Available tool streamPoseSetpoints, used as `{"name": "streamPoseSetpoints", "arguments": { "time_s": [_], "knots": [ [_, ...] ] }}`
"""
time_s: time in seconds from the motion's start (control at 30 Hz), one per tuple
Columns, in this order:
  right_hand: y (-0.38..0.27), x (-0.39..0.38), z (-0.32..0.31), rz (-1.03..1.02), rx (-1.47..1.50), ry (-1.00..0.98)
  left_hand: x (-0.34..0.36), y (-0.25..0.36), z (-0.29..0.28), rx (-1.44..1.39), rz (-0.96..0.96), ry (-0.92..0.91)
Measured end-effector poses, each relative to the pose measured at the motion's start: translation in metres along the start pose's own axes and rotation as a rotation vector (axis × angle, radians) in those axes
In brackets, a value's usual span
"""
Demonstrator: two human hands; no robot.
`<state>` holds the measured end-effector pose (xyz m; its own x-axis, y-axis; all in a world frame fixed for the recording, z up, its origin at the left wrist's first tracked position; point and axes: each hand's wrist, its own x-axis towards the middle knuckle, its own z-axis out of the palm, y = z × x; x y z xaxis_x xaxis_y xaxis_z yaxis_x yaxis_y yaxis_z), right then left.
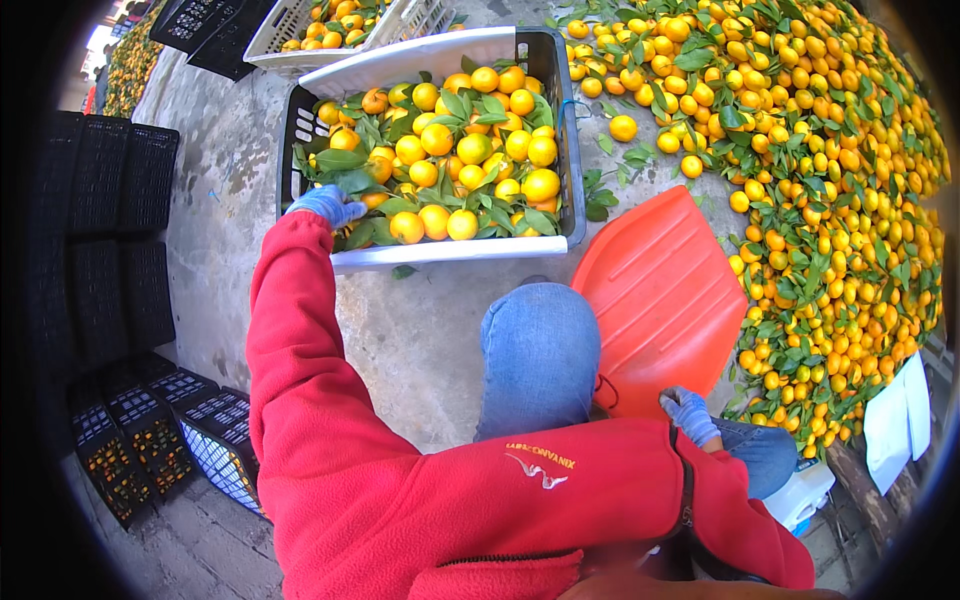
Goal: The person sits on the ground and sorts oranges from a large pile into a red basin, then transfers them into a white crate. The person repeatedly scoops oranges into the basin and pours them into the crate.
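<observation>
Starting at the left, we see black crates point(98, 290) stacked high, and below them more slatted crates point(135, 440) with orange bits showing through. Toward the top, a pale crate point(425, 22) holds fruit behind the nearer, dark crate point(571, 150). Our left hand point(330, 205), in a blue glove, is at the near left corner of that dark crate, its fingers partly curled beside a broad leaf point(353, 181) (we cannot tell whether they pinch anything). The oranges point(437, 140) lie in the dark crate among green leaves, well spread across it, with a white liner point(450, 252) folded over its near edge. The crate stands on the grey floor point(395, 345). Right of it, past our denim knee point(540, 350), the ribbed red scoop point(665, 290) lies tilted, its rounded end toward the crate. Our right hand point(690, 415), also gloved in blue, is low beside the scoop's near edge; its fingers look bunched, but we cannot tell whether they grip it. Farther right, a big pile point(830, 210) of loose fruit and leaves spreads over the floor, with white sheets point(897, 425) near its lower end.
</observation>
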<state>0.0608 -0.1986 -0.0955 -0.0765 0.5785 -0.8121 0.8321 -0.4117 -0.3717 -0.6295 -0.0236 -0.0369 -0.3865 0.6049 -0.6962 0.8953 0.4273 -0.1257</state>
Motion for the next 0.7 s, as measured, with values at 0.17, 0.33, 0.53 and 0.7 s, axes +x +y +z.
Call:
{"name": "streamPoseSetpoints", "arguments": {
  "time_s": [0.17, 0.33, 0.53, 0.7],
  "knots": [
    [-0.006, 0.001, -0.001, 0.066, 0.016, -0.018, -0.009, 0.094, -0.017, 0.078, 0.373, 0.565],
    [0.001, 0.002, 0.001, -0.03, -0.017, 0.043, 0.026, 0.144, -0.004, 0.135, 0.342, 0.56],
    [0.01, 0.008, 0.004, -0.026, -0.027, 0.024, 0.053, 0.108, -0.037, -0.313, 0.279, 0.793],
    [0.012, 0.014, 0.007, -0.127, -0.045, 0.035, 0.083, 0.047, -0.01, 0.127, -0.146, 0.692]
  ]
}}
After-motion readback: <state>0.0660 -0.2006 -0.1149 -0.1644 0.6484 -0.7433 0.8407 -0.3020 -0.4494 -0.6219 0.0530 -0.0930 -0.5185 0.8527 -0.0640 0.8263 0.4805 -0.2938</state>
